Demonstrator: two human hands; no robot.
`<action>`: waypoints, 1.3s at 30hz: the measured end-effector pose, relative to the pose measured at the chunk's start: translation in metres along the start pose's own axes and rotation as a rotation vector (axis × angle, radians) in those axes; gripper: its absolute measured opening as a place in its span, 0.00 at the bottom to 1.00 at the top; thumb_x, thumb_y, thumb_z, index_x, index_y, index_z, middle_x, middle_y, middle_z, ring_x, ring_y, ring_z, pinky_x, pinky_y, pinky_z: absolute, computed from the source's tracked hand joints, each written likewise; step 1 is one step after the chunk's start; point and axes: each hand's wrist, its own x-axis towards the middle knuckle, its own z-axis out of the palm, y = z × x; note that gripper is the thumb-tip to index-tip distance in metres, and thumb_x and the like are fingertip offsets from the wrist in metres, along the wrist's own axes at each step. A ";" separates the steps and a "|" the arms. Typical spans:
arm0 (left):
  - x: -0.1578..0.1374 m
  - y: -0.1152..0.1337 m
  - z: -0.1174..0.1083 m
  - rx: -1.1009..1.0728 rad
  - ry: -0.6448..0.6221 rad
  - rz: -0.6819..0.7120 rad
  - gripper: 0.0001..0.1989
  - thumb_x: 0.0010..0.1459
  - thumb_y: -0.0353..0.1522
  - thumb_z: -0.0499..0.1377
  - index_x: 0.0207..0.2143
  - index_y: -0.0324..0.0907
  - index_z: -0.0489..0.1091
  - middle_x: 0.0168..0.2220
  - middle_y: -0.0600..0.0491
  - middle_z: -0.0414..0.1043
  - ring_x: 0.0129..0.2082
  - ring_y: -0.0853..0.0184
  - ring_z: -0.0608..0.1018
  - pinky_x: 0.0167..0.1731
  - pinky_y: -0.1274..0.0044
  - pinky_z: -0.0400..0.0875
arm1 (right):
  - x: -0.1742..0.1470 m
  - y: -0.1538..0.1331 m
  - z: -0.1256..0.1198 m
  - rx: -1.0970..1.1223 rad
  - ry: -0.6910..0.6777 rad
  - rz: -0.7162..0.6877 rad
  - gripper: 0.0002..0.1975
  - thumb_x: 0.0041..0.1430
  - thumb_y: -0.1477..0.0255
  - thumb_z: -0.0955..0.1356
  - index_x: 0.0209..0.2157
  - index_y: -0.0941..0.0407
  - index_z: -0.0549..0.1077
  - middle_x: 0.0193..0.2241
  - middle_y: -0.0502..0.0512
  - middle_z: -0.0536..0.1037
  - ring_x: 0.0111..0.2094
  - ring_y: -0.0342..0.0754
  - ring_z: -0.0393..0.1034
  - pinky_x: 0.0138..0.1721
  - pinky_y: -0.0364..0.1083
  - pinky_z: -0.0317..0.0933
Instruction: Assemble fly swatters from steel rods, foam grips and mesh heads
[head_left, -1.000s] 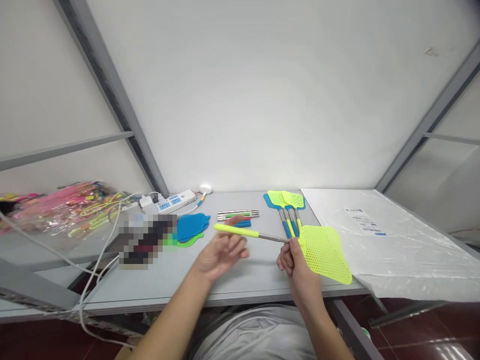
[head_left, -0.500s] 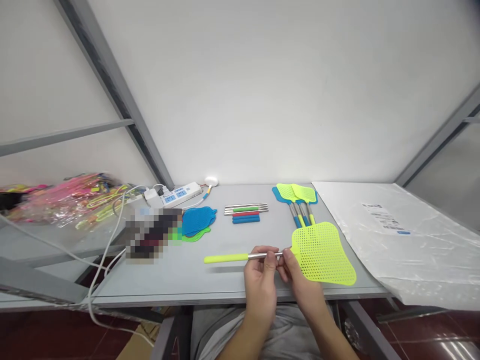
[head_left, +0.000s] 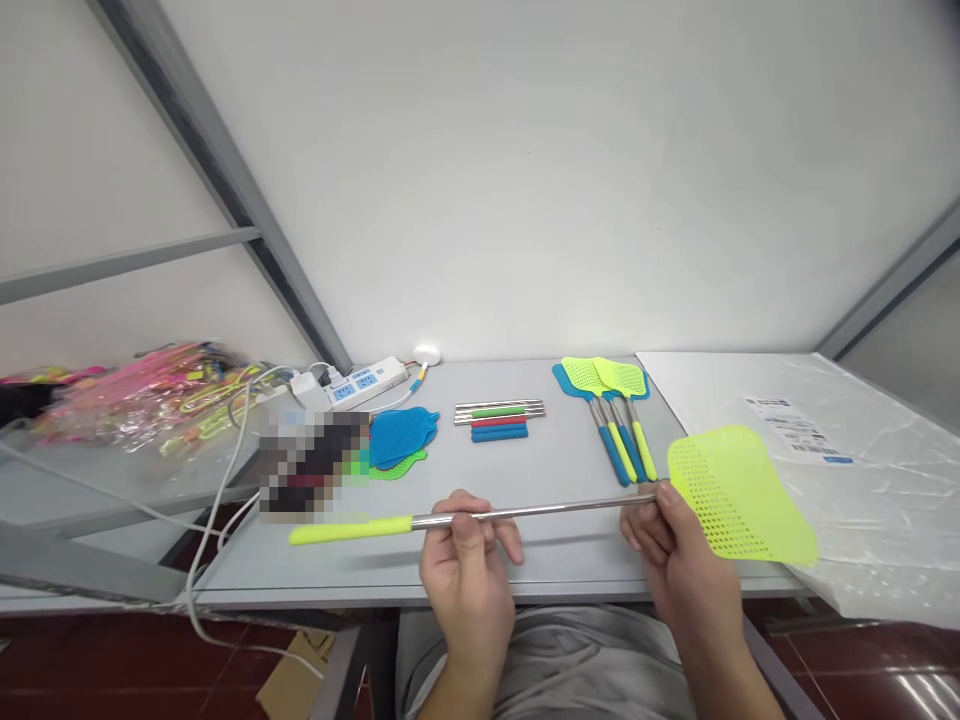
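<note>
A yellow fly swatter [head_left: 551, 508] with a long metal telescopic rod is held level above the table's front. My left hand [head_left: 469, 570] pinches the rod near its yellow grip. My right hand [head_left: 679, 545] is closed on the rod's other end, just beside the perforated yellow head. Behind my right hand lie several finished-looking swatters [head_left: 611, 420] with blue and yellow handles and heads, fanned together. Farther back in the middle rest several metal rods [head_left: 499, 408], with a green tube, a red tube [head_left: 499, 422] and blue tubes [head_left: 499, 434] in front.
Blue swatter heads [head_left: 401, 437] and a green one lie at the left, beside a blurred patch. A power strip [head_left: 367, 384] with white cables stands behind. Bagged colourful items [head_left: 150, 400] fill the far left. White plastic packaging [head_left: 862, 500] covers the right side of the grey table [head_left: 555, 560].
My hands have moved apart, left hand leftward and right hand rightward. The swatter's metal rod is now drawn out much longer between them. The view has shifted slightly.
</note>
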 end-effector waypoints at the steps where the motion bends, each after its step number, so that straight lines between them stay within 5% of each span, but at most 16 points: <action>1: -0.002 -0.002 0.001 -0.007 -0.010 -0.028 0.13 0.63 0.43 0.58 0.34 0.44 0.69 0.25 0.61 0.58 0.16 0.76 0.68 0.22 0.79 0.64 | 0.000 -0.001 0.001 0.033 0.017 0.000 0.18 0.56 0.60 0.72 0.21 0.54 0.66 0.15 0.41 0.51 0.17 0.39 0.46 0.20 0.43 0.50; 4: -0.011 -0.012 0.004 0.004 -0.013 -0.110 0.13 0.64 0.43 0.57 0.35 0.44 0.68 0.25 0.61 0.59 0.17 0.77 0.68 0.22 0.80 0.63 | -0.008 0.006 0.008 0.007 0.002 -0.008 0.17 0.56 0.59 0.71 0.23 0.54 0.67 0.14 0.40 0.52 0.16 0.38 0.46 0.20 0.42 0.49; 9: -0.025 -0.029 0.011 -0.029 -0.143 -0.237 0.13 0.63 0.43 0.58 0.34 0.42 0.68 0.23 0.60 0.61 0.18 0.76 0.67 0.21 0.81 0.62 | -0.029 0.025 0.019 -0.214 -0.378 0.081 0.20 0.63 0.58 0.66 0.23 0.56 0.69 0.16 0.45 0.59 0.19 0.40 0.53 0.20 0.42 0.48; 16: -0.023 -0.029 0.015 0.014 -0.377 -0.283 0.10 0.61 0.39 0.61 0.34 0.40 0.72 0.24 0.57 0.67 0.20 0.74 0.69 0.22 0.80 0.65 | -0.023 0.014 0.023 -0.166 -0.373 0.044 0.20 0.62 0.58 0.67 0.23 0.55 0.66 0.15 0.43 0.58 0.18 0.40 0.56 0.21 0.41 0.50; 22: -0.023 -0.029 0.013 0.029 -0.259 -0.262 0.12 0.59 0.41 0.63 0.35 0.40 0.73 0.20 0.59 0.65 0.17 0.74 0.69 0.23 0.79 0.64 | -0.017 0.016 0.014 -0.281 -0.404 0.093 0.20 0.62 0.58 0.67 0.22 0.56 0.68 0.15 0.43 0.57 0.18 0.38 0.50 0.21 0.42 0.44; 29: 0.011 -0.002 -0.004 -0.016 -0.010 -0.152 0.14 0.57 0.42 0.65 0.34 0.40 0.72 0.21 0.60 0.64 0.16 0.75 0.69 0.23 0.79 0.67 | 0.002 0.009 -0.012 -0.223 -0.263 0.054 0.18 0.63 0.60 0.67 0.23 0.56 0.68 0.17 0.45 0.60 0.20 0.40 0.49 0.23 0.44 0.44; 39: 0.021 0.019 -0.012 -0.021 0.009 -0.099 0.13 0.57 0.41 0.65 0.34 0.40 0.73 0.22 0.60 0.63 0.15 0.76 0.68 0.20 0.80 0.67 | 0.008 -0.017 -0.024 -0.046 -0.201 -0.026 0.17 0.60 0.67 0.70 0.19 0.56 0.67 0.16 0.45 0.59 0.20 0.40 0.52 0.25 0.45 0.50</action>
